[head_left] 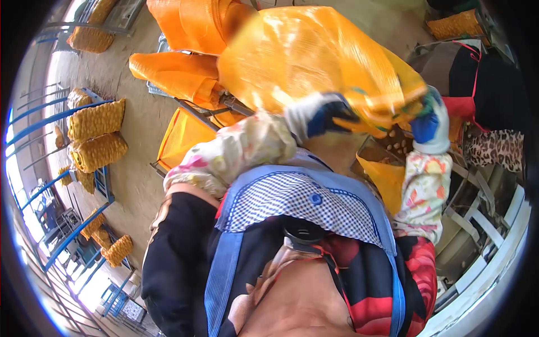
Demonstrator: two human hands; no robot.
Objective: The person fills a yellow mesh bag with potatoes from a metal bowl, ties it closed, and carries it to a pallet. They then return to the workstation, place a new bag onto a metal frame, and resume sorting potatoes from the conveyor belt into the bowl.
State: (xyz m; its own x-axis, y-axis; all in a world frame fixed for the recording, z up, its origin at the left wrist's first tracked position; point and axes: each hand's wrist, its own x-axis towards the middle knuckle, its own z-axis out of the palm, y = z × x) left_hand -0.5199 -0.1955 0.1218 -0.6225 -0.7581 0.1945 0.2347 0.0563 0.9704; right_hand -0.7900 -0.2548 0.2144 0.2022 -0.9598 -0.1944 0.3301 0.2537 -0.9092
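A large orange mesh sack (292,56) is spread out in front of me, its mouth edge with green trim turned toward my body. My left hand (321,116), in a white and blue glove, is closed on the near edge of the sack; motion blurs its fingers. Further right, my right hand (431,124), gloved alike, grips the same edge near the green trim. The sack looks loose and billowed. More orange sacks (188,22) lie piled just beyond and to the left, with a folded orange sack (174,76) below them.
Filled sacks (98,151) rest by blue metal rails on the left. An orange sheet (182,140) hangs on a frame beside me. Potato-like round items (397,140) sit near a yellow-orange flap (387,180). Another person (483,84) in dark clothes is at right, near metal framework (477,224).
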